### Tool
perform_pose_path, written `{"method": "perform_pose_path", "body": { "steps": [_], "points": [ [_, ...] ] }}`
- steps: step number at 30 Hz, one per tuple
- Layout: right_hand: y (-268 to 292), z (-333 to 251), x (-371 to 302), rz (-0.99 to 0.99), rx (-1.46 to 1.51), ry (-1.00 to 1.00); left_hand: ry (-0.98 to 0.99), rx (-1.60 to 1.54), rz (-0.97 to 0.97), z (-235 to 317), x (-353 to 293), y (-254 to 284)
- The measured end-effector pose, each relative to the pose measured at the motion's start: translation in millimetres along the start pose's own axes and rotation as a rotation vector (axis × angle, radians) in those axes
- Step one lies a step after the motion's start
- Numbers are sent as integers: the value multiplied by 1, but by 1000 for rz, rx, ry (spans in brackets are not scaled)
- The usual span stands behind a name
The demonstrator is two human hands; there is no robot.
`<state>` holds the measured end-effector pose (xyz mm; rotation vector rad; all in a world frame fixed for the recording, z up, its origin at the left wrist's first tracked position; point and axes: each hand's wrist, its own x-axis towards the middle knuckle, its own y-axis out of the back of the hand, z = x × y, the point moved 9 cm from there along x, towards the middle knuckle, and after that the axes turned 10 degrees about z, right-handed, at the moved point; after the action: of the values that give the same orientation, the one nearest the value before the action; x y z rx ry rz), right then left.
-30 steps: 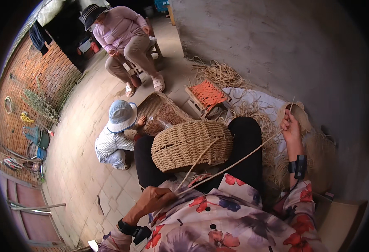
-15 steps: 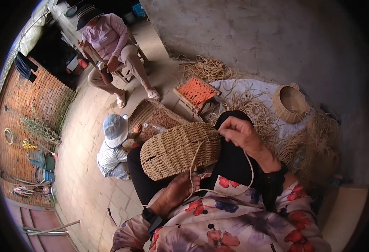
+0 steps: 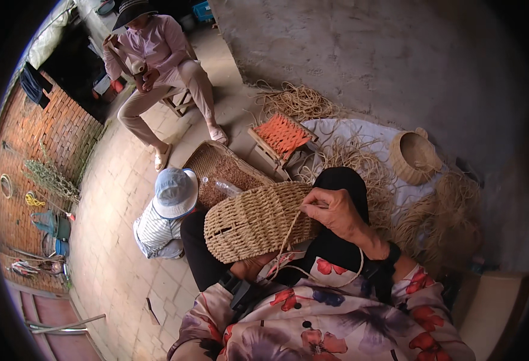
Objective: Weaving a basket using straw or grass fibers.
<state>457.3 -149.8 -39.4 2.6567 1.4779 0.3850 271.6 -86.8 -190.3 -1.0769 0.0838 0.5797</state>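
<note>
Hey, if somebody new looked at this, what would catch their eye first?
Probably the tan basket of woven cord on the wearer's black-trousered lap, where the right hand pinches a thin pale cord and the left hand sits at the near edge. Next, the bright orange-webbed wooden stool beyond the basket. Then a crouching person in a pale-blue brimmed hat, left of the basket.

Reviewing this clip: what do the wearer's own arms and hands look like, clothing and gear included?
Both the left hand and right hand are ungloved. The left sleeve and right sleeve are pale pinkish fabric with red flowers. A black band with a blocky fitting circles the left wrist; another black band circles the right.
</note>
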Motion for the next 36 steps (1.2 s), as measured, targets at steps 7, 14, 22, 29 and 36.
{"method": "perform_pose_path", "body": {
  "steps": [7, 14, 22, 29, 36],
  "points": [
    [-6, -14, 5, -30, -234, 63, -40, 173, 10, -1, -12, 1],
    [-16, -42, 8, 42, -538, 315, -117, 422, 25, -5, -29, 7],
    [-29, -22, 14, -151, -342, 227, -119, 413, 22, -11, -36, 10],
    [-24, -67, 0, -31, -506, 550, -170, 427, -1, -7, -34, 11],
    [-38, -70, -3, -107, -353, 602, -187, 331, 116, -3, -35, 5]
  ]
}}
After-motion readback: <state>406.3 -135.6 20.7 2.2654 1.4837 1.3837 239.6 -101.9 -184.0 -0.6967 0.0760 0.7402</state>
